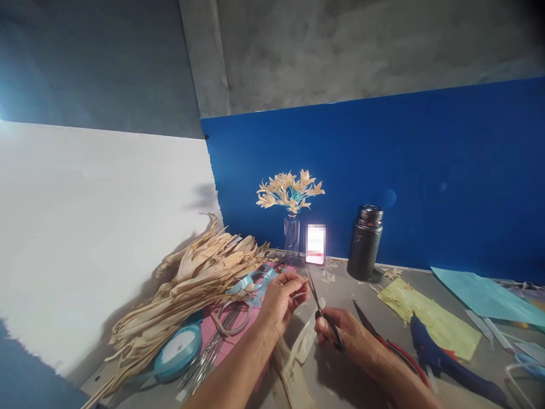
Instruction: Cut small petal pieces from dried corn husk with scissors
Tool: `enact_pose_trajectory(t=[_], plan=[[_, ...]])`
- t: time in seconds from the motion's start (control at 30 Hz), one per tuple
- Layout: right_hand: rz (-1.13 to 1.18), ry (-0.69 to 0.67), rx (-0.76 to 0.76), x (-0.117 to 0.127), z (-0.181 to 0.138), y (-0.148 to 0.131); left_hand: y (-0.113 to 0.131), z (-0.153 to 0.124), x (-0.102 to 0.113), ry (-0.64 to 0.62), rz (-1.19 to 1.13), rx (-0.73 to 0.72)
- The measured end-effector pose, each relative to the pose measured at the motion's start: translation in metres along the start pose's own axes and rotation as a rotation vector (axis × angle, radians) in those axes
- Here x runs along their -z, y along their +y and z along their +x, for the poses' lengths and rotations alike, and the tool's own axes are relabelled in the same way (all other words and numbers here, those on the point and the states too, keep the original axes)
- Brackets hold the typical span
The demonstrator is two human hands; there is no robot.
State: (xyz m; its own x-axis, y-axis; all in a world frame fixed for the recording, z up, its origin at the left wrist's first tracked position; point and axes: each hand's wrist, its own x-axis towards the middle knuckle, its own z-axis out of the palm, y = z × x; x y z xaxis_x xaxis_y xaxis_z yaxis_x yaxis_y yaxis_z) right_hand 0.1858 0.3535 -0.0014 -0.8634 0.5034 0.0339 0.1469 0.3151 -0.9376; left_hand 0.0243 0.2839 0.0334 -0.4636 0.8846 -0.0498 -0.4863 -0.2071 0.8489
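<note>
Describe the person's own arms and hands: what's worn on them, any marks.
The left hand and right hand wear no gloves, and no rings show on the fingers in view. The left forearm and right forearm carry no sleeve, watch or band down to the picture's lower edge; anything worn higher is out of view. No markings can be made out.

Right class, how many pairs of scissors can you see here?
2: black-handled scissors in the right hand, red-handled scissors lying on the table beside that hand. Others may be hidden.
</note>
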Motion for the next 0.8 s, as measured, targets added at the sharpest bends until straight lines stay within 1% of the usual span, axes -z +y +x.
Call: enact_pose_trajectory(t=[0.1, 0.17, 0.23, 0.33, 0.43, 0.6, 0.67, 0.8], plan=[[-0.061, 0.075, -0.014, -0.006, 0.003, 0.003, -0.006, 0.003, 0.001, 0.047, 0.027, 0.026], [-0.093, 0.12, -0.021, -0.009, 0.004, 0.004, -0.01, 0.003, 0.001, 0.043, 0.044, 0.068], [-0.092, 0.138, -0.034, -0.01, 0.005, 0.005, -0.013, 0.002, 0.0, 0.033, 0.067, 0.088], [-0.068, 0.149, -0.024, -0.008, 0.005, 0.002, -0.014, -0.003, -0.003, -0.001, 0.125, 0.088], [-0.07, 0.143, 0.02, -0.005, 0.001, -0.003, -0.012, -0.007, -0.006, -0.026, 0.177, 0.07], [-0.073, 0.091, 0.039, -0.007, -0.002, -0.008, -0.01, -0.011, -0.01, -0.025, 0.092, 0.056], [-0.075, 0.093, 0.038, -0.009, -0.001, -0.005, -0.01, -0.012, -0.011, -0.003, 0.069, 0.043], [-0.06, 0.113, 0.007, -0.012, 0.003, 0.005, -0.01, -0.012, -0.012, 0.001, 0.049, 0.036]])
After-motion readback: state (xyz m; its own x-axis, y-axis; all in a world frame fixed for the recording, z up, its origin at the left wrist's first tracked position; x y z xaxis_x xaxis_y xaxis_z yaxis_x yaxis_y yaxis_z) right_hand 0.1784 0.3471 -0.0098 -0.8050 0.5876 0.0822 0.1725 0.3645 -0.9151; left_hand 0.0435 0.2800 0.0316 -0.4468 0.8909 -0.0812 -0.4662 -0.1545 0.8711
